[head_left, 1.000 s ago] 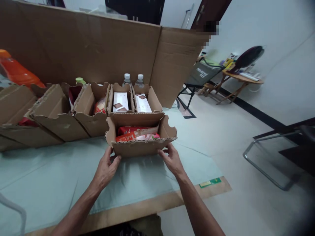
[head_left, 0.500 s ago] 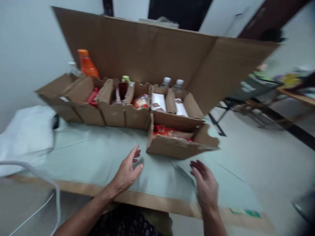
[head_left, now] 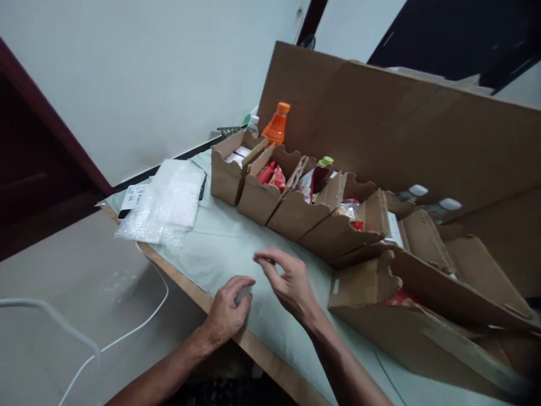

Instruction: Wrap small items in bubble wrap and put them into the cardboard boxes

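A pale green cloth [head_left: 228, 242] covers the table [head_left: 186, 286], leaving its wooden edge bare. Bubble wrap [head_left: 164, 203] lies near the left end, partly over something dark [head_left: 203, 187]. Open boxes [head_left: 256, 203] stand side by side in a row, and another box [head_left: 380, 332] sits crosswise before the row's right end.

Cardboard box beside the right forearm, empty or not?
Not empty: a red packet shows inside the open-topped box. How full, cannot tell; its front wall hides much of the inside.
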`<state>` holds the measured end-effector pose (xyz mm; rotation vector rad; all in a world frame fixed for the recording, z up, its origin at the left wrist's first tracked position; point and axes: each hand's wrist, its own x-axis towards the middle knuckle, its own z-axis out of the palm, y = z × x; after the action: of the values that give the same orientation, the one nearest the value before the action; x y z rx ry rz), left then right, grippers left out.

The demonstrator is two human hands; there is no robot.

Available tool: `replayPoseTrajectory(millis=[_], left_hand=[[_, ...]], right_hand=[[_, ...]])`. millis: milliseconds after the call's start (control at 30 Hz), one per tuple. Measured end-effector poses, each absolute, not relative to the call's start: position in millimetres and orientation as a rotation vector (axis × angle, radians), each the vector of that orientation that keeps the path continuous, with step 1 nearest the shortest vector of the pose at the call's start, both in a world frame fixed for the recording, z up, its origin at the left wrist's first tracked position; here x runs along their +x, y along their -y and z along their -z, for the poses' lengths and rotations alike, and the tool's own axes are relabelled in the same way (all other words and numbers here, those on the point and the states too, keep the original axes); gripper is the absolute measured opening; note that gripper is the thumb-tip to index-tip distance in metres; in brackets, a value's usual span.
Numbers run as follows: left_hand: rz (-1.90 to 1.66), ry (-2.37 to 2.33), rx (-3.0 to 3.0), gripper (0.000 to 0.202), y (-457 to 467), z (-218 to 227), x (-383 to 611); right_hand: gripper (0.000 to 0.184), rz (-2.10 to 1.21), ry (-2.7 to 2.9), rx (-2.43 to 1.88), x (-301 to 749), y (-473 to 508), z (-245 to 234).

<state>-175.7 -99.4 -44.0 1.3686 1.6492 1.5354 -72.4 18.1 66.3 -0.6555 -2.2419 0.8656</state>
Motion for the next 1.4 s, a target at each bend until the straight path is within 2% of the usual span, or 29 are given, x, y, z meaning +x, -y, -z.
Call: replayPoseTrajectory(millis=[167, 300, 333, 433, 467, 600, 733, 867, 1000, 1100, 1233, 1300, 1400], left_hand=[[-1.621, -1.634, 1.431, 0.034, 102.4, 56.7, -173.8], [-1.681, -1.587, 1.621, 0.041, 102.0, 59.0, -171.9], [-1.689, -1.575, 1.648, 0.042, 101.7, 58.2, -172.0], [-1.718, -1.543, 1.665, 0.044, 100.1, 55.1, -172.4], [-1.727, -1.529, 1.658, 0.044, 99.5, 54.3, -172.5], [-1.743, -1.501, 1.640, 0.042, 98.3, 54.9, -172.0], [-1.715, -1.550, 1.638, 0.039, 99.8, 60.5, -170.7], [-1.703, -1.571, 1.607, 0.038, 101.0, 64.8, -169.8], [-1.711, -1.574, 1.567, 0.032, 99.9, 62.7, -168.3], [-1.731, -1.586, 1.484, 0.029, 101.3, 59.5, -170.5], [-1.903, -1.543, 0.816, 0.023, 110.9, 49.3, -191.6], [-2.016, -1.412, 0.402, 0.032, 116.6, 38.2, -210.4], [-2.036, -1.114, 0.084, 0.051, 120.5, 16.1, -237.7]], right_hand=[[0.022, -0.757, 2.703, -0.412, -207.5, -34.3, -54.0], [0.056, -0.398, 2.996, -0.319, -280.0, -37.7, -34.2], [0.056, -0.321, 3.033, -0.315, -290.8, -39.8, -29.6], [0.021, -0.224, 3.080, -0.340, -305.8, -49.3, -21.0], [0.017, -0.223, 3.082, -0.357, -306.2, -52.4, -20.5], [0.021, -0.218, 3.036, -0.397, -299.9, -55.4, -26.1], [0.039, -0.174, 3.019, -0.387, -304.5, -42.8, -25.6], [0.018, -0.219, 3.027, -0.453, -315.0, -36.8, -19.2], [0.029, -0.316, 2.930, -0.554, -310.9, -44.2, -25.3], [0.028, -0.391, 2.820, -0.632, -300.3, -53.1, -36.5], [0.026, -0.466, 2.698, -0.684, -271.3, -66.0, -54.8], [0.023, -0.500, 2.660, -0.648, -243.9, -70.1, -64.6], [0.020, -0.552, 2.610, -0.475, -184.3, -65.5, -76.5]])
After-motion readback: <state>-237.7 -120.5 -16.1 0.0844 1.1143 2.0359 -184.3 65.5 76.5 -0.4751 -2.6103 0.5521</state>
